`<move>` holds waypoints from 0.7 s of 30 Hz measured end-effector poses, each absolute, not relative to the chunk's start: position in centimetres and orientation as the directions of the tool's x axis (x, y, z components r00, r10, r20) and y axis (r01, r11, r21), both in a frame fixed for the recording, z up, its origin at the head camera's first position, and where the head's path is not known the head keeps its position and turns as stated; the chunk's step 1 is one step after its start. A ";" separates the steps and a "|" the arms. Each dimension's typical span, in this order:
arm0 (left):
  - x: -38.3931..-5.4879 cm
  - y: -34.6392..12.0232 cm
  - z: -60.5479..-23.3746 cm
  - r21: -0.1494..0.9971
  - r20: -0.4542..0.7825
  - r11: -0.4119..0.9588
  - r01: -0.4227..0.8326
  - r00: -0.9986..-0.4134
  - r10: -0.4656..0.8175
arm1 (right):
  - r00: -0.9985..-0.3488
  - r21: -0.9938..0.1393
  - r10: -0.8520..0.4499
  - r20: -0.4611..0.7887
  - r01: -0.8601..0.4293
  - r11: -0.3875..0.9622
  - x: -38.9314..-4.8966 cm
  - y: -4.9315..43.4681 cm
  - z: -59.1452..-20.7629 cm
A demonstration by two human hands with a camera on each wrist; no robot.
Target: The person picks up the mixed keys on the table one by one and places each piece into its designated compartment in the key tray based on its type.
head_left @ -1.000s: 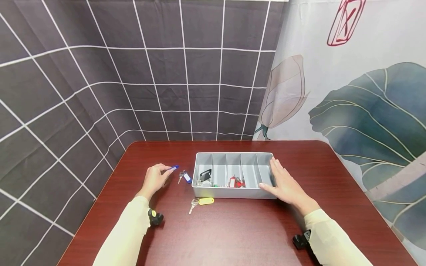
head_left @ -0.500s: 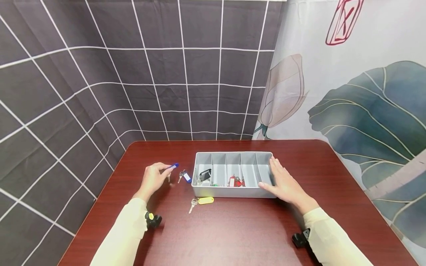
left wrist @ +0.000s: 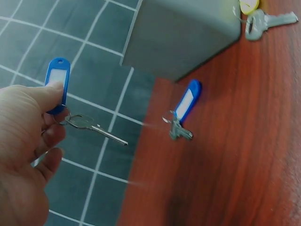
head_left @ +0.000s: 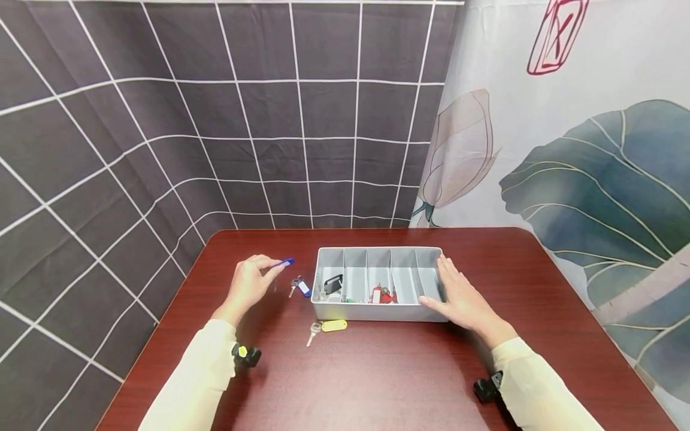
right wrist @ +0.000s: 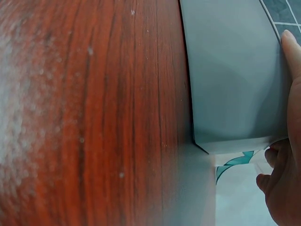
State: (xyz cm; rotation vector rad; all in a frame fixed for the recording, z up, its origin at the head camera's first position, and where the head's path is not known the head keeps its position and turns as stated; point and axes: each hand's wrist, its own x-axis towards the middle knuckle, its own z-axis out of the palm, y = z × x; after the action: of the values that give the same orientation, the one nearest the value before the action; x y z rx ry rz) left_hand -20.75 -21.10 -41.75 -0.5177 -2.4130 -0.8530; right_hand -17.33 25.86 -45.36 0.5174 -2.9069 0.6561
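Observation:
My left hand [head_left: 249, 282] pinches a blue key tag [left wrist: 58, 80] between thumb and fingers, above the table left of the box. A key [left wrist: 96, 128] dangles from the tag's ring. On the table below lies a second blue key tag [head_left: 304, 288] with its own key [head_left: 293, 287]. The grey five-compartment box [head_left: 356, 312] stands at mid-table. My right hand [head_left: 465, 302] rests on the box's right end, fingers straight along the side and thumb over the front rim.
A yellow key tag [head_left: 334, 325] with a key [head_left: 314, 333] lies before the box. Inside, a black tagged item [head_left: 333, 284] is in the leftmost compartment and red key tags [head_left: 381, 294] in the middle one. The brown table [head_left: 366, 371] meets a grid-patterned curtain [head_left: 259, 108].
My left hand has raised the blue key tag slightly up and to the right, its key hanging below. The right hand and the box have stayed in place.

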 end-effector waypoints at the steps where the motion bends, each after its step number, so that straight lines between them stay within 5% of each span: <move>1: -20.7 -21.0 -41.5 0.462 0.588 0.725 0.510 -0.788 0.180 | -0.935 -0.397 -0.303 0.186 -0.353 0.847 -17.3 25.9 -45.4; 21: -20.3 -16.7 -37.1 0.396 0.602 0.669 0.628 -0.728 0.327 | -0.942 -0.400 -0.294 0.162 -0.335 0.853 -17.4 26.0 -45.3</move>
State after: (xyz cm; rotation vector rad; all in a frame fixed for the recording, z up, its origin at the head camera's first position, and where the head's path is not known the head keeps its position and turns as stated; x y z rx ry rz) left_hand -20.29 -16.66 -37.10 -0.7405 -2.3947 -0.8240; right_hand -17.38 25.98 -45.29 0.4994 -2.9327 0.6597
